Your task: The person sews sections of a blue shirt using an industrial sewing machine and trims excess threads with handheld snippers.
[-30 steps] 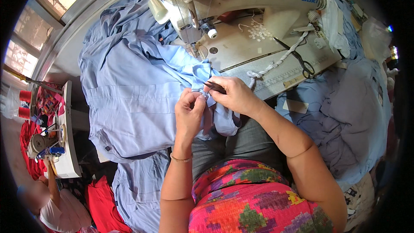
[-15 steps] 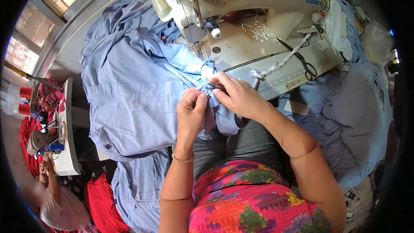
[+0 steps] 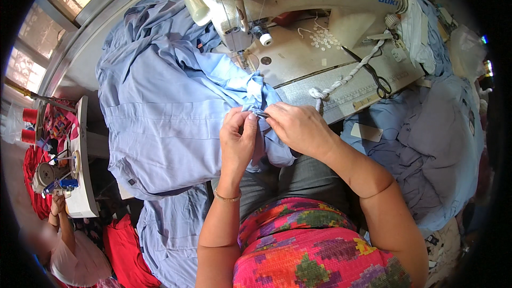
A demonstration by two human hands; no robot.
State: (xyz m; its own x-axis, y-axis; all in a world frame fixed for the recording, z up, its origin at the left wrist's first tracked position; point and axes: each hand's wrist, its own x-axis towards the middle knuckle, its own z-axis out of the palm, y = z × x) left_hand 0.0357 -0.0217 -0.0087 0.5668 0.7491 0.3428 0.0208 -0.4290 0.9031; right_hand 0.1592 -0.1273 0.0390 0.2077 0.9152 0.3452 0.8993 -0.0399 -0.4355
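A light blue garment (image 3: 170, 122) spreads from the sewing machine (image 3: 240, 32) toward my lap, its bunched edge between my hands. My left hand (image 3: 237, 136) pinches that edge between thumb and fingers. Close against it, my right hand (image 3: 298, 128) is closed round a small dark pointed tool (image 3: 261, 114), whose tip reaches to the cloth by my left fingertips. Most of the tool is hidden in my fingers, so its kind cannot be made out. The machine's lamp lights the cloth just beyond my hands.
On the machine bed lie black-handled scissors (image 3: 373, 72), a twisted white cord (image 3: 341, 82) and several small white buttons (image 3: 324, 38). Heaped blue-grey garments (image 3: 432, 144) are at the right. At the far left, a co-worker (image 3: 80, 256) sits by another machine (image 3: 50, 176) and red cloth (image 3: 128, 250).
My right hand has turned and drawn slightly right, showing more of the dark tool's tip beside the pinched cloth. My left hand keeps its pinch on the garment.
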